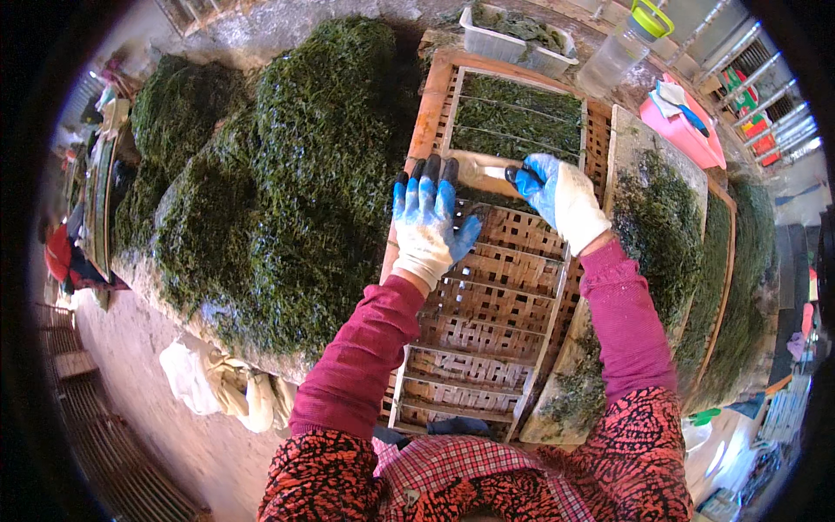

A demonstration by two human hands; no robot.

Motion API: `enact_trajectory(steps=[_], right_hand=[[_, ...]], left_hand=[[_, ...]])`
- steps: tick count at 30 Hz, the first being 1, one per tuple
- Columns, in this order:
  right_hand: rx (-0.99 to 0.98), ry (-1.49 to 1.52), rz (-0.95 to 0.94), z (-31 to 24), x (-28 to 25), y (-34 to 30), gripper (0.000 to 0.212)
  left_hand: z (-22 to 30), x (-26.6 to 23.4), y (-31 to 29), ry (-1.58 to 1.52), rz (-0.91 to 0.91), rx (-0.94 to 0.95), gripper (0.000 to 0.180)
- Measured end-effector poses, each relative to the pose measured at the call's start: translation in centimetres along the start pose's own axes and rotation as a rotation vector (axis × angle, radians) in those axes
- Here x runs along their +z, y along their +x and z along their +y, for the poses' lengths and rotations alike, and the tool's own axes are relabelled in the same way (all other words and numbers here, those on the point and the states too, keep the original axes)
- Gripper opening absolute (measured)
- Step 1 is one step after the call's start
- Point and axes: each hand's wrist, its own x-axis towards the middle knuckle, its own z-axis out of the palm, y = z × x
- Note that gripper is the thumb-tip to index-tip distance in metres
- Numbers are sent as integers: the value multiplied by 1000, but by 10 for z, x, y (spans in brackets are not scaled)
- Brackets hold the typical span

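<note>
- Left hand [426, 222], in a white glove with blue coating and dark fingertips, lies flat on the woven bamboo mat [487, 304]; its fingers are spread wide and point away from the person, pinching nothing.
- Right hand [561, 196], gloved the same way, sits just right of the left hand at the white slatted frame [465, 387], fingers curled and pressed together around a pale wooden tool [474, 165] that lies crosswise on the mat.
- Exactly how the right fingertips meet the tool's end I cannot tell; the glove hides the contact.
- The white slatted frame lies on top of the mat, running from the person's lap up to the far end; both hands are at its middle.
- Beyond the tool, the far compartments of the frame are filled with a thin layer of dark green seaweed [517, 117].
- On the near side of the hands, the frame's compartments show bare weave.
- Left of the frame, a big heap of loose seaweed [296, 174] rises, just beside the mat's edge.
- Right of the frame, a stack of mats with seaweed [661, 226] lies alongside.
- Past the frame's far end stands a white plastic crate [513, 43] with greens in it, and to its right a clear bottle with a yellow-green lid [626, 39] and a pink tub [683, 130].
</note>
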Motion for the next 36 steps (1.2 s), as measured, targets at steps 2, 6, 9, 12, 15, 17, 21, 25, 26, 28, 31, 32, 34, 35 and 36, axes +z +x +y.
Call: enact_trajectory(steps=[2, 6, 9, 12, 15, 17, 21, 25, 26, 28, 31, 32, 34, 35, 36], right_hand=[[47, -41, -113, 1, 13, -8, 37], [36, -105, -52, 3, 17, -3, 32], [-63, -355, 121, -12, 19, 0, 38], [-191, -379, 179, -65, 28, -11, 40], [-367, -3, 121, -108, 67, -29, 27], [-593, 69, 105, -167, 89, -46, 28], [-443, -262, -412, -236, 180, -70, 74], [-307, -426, -566, -308, 237, -64, 105], [-308, -428, -523, -319, 254, -60, 108], [-200, -410, -580, -338, 280, -40, 109], [-113, -369, -533, -339, 316, -12, 99], [40, -106, -510, -319, 336, 4, 95], [-9, 69, -408, -329, 317, 18, 84], [33, 268, -272, -284, 351, 27, 78], [220, 664, -307, -285, 345, 34, 76]], left_hand=[[0, -4, 1, -32, 92, 35, 83], [-4, 11, -5, -58, 96, 57, 84], [-7, -2, -2, -174, 125, 41, 82], [-20, -18, -27, -251, 194, -87, 83], [-51, -55, -72, -347, 281, -164, 80], [-83, -66, -121, -282, 328, -308, 72], [-150, -102, -230, -136, 283, -511, 66], [-199, -154, -307, -108, 242, -606, 73], [-209, -162, -326, -75, 226, -640, 66], [-229, -176, -356, -29, 208, -687, 60], [-260, -182, -378, -115, 303, -754, 63], [-267, -190, -372, -93, 266, -729, 61], [-282, -201, -368, -90, 237, -691, 57], [-293, -194, -355, -151, 220, -624, 56], [-302, -193, -351, -178, 216, -594, 54]])
